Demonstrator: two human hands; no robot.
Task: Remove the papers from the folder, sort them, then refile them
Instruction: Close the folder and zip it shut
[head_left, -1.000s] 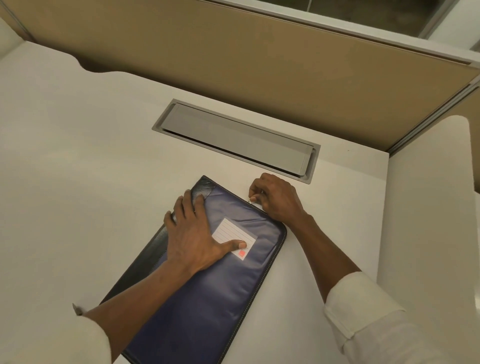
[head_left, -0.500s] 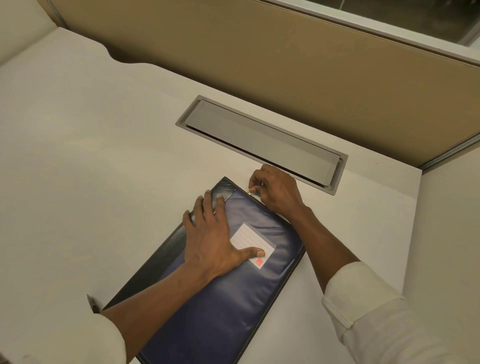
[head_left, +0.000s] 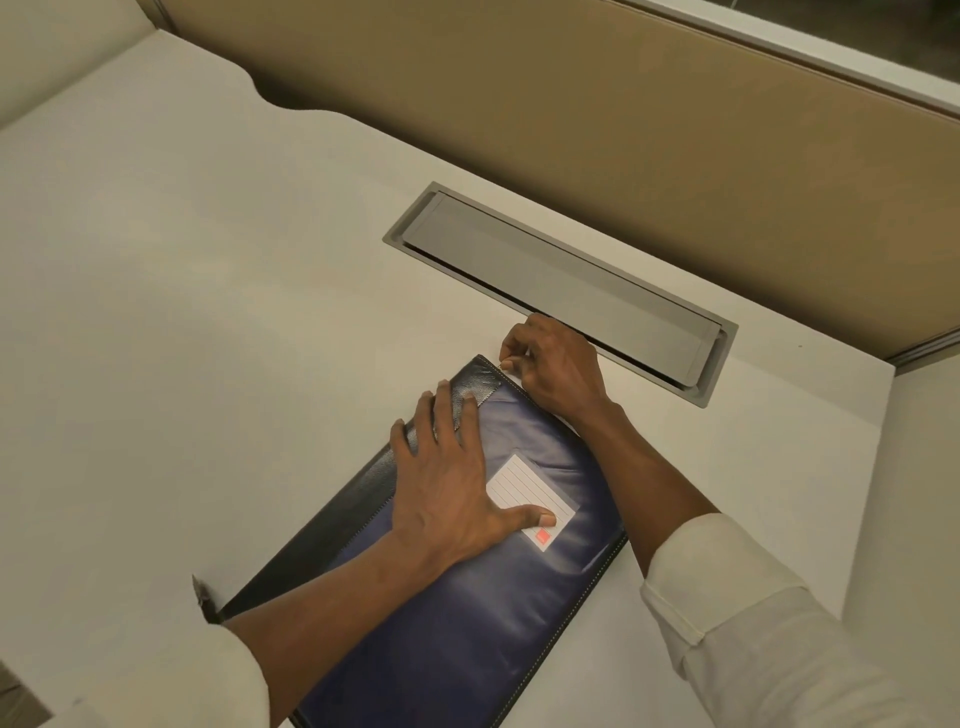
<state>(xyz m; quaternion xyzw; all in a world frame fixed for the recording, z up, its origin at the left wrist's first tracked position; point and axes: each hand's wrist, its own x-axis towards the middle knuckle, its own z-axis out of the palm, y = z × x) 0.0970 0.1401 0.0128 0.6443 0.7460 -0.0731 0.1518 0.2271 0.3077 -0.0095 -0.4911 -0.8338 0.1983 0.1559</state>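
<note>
Folder (head_left: 467, 623), dark blue with a black strip along its left edge, lies closed and slantwise on the white desk (head_left: 208, 312), its near end running between the person's two white sleeves. The left hand (head_left: 447, 488) presses flat on its cover, fingers straight and spread, thumb on a lined label card (head_left: 524, 486). At the far corner the right hand (head_left: 558, 371) is curled, thumb and forefinger pinching a small metal zip pull (head_left: 502, 365). Just beyond sits a grey cable hatch (head_left: 561, 291), then a tan partition (head_left: 571, 104).

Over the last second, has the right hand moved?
Yes: right hand slid left along the folder edge toward its far corner, against the grey desk tray.
</note>
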